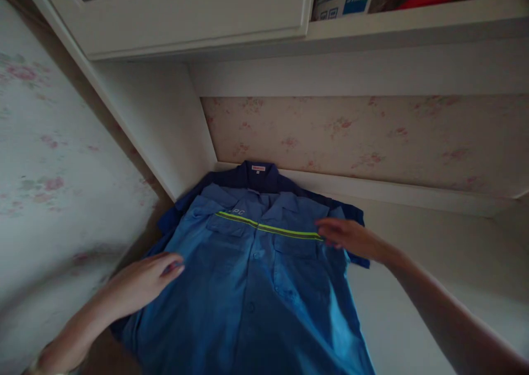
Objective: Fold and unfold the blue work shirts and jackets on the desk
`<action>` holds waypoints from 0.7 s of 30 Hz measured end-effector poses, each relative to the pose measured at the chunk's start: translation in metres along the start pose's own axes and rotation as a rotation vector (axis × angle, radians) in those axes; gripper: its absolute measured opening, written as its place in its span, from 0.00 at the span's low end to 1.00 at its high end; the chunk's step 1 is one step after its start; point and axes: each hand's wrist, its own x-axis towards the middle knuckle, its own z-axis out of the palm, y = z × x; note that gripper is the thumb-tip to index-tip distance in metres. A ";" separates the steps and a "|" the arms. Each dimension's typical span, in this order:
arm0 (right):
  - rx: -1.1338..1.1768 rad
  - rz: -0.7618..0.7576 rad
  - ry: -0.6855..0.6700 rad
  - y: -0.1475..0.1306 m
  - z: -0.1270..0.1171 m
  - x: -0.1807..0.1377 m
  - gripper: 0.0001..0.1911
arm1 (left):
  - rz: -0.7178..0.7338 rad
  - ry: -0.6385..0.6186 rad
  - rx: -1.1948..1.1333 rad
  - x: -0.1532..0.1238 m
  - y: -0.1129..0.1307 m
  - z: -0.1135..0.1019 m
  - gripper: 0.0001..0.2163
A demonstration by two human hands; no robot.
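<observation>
Blue shirt [252,276] flat btwn hands, L hand [142,284] & R hand [351,237] spread, resting on it

Both arms reach forward, bare to the wrist. The left hand [142,281] lies flat and open, palm down, fingers together and pointing right. The right hand [351,237] is stretched further ahead (also palm down), fingers extended leftward, its forearm running back to the lower right.
</observation>
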 end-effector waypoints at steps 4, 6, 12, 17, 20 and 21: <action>-0.256 0.040 0.340 -0.007 -0.006 0.103 0.25 | 0.179 0.065 0.048 0.136 0.083 -0.012 0.17; -0.280 0.079 0.314 -0.005 -0.003 0.135 0.25 | 0.173 0.136 0.098 0.193 0.100 -0.005 0.18; -0.341 0.077 0.232 0.009 0.002 0.156 0.25 | 0.162 0.008 0.227 0.275 0.091 0.022 0.18; -0.269 -0.013 0.112 0.008 -0.010 0.148 0.28 | 0.227 -0.280 0.285 0.290 0.078 0.013 0.15; -0.192 -0.124 0.116 -0.001 -0.025 0.152 0.32 | 0.259 -0.299 0.300 0.294 0.079 -0.014 0.10; -0.165 -0.160 0.157 -0.006 -0.031 0.155 0.33 | 0.265 -0.247 0.308 0.294 0.080 -0.024 0.11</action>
